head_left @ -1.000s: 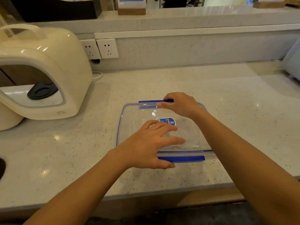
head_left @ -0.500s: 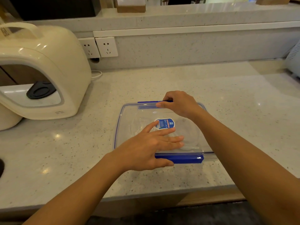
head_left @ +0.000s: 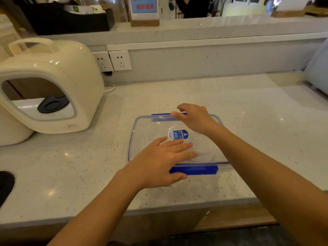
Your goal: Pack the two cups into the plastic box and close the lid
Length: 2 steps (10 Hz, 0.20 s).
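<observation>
A clear plastic box (head_left: 142, 132) sits on the counter with its transparent lid on top, a blue label (head_left: 178, 134) at the lid's middle. The near blue latch (head_left: 194, 169) is folded down. The far blue latch (head_left: 160, 114) lies at the back edge. My left hand (head_left: 159, 162) rests flat with fingers spread on the lid's near part. My right hand (head_left: 193, 118) hovers at the far latch with fingers loosely apart. The cups cannot be made out through the lid.
A cream appliance (head_left: 53, 82) with a handle stands at the left. Wall sockets (head_left: 113, 61) and a cable are behind it. A raised ledge (head_left: 195, 31) runs along the back. A pale object (head_left: 317, 71) sits at the far right. The counter's front edge (head_left: 177, 208) is close.
The near blue latch has folded down. My left hand slid slightly back along the lid. My right hand lifted a little off the far latch and its fingers loosened.
</observation>
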Motion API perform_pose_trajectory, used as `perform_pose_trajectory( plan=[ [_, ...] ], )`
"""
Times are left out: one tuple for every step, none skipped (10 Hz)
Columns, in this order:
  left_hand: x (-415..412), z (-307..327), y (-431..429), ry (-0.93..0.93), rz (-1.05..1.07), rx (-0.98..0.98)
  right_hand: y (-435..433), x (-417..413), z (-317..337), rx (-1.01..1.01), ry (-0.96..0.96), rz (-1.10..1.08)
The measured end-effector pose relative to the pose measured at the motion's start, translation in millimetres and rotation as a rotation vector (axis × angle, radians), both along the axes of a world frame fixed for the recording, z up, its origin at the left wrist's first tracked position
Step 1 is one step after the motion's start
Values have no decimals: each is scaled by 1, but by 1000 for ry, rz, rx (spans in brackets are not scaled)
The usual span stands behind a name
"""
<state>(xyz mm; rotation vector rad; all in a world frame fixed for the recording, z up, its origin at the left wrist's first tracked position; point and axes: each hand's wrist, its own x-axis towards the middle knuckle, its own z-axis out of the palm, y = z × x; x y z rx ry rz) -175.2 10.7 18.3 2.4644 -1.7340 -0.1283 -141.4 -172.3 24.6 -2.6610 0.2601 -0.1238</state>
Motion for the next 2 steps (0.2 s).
perform_pose_trajectory(
  plan=[
    [-18, 6, 15, 29, 96, -66, 3, -36, 16, 217, -78, -42],
    [-44, 16, 44, 216, 224, -144, 1, -87, 24, 366, -207, -87]
  ],
)
